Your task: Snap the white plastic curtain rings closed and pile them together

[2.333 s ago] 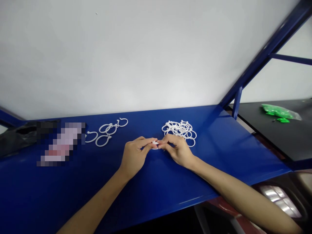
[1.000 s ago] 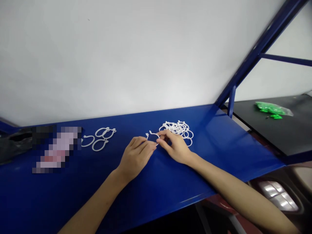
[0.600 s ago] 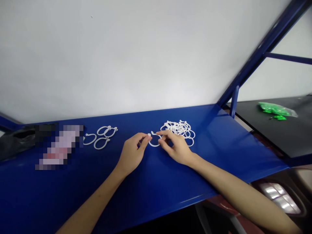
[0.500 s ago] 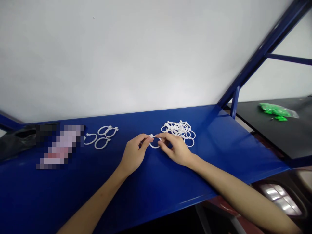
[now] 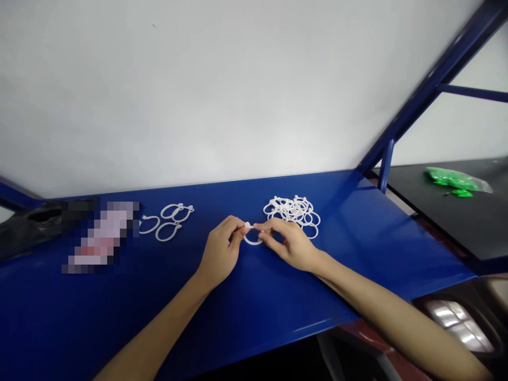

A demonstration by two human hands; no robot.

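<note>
A white plastic curtain ring (image 5: 252, 243) is held between my two hands above the blue table. My left hand (image 5: 222, 248) pinches its left side near the knobbed end, thumb against fingers. On the other side, my right hand (image 5: 291, 244) is closed on the ring with thumb and fingertips; part of the ring is hidden by the fingers. Just beyond my right hand lies a tangled pile of white curtain rings (image 5: 292, 210). Several separate curtain rings (image 5: 165, 239) lie to the left of my left hand.
The blue table (image 5: 238, 317) meets a pale wall (image 5: 238, 95). At the left are a pixelated pinkish item (image 5: 105, 233) and a black plastic bag (image 5: 24, 233). A blue frame post (image 5: 386, 166) rises on the right; beyond it, a bag of green pieces (image 5: 456, 180) lies on a black table.
My fingers have shifted slightly on the curtain ring, and its knobbed end has tilted. Both hands remain in nearly the same place. The view has moved a little.
</note>
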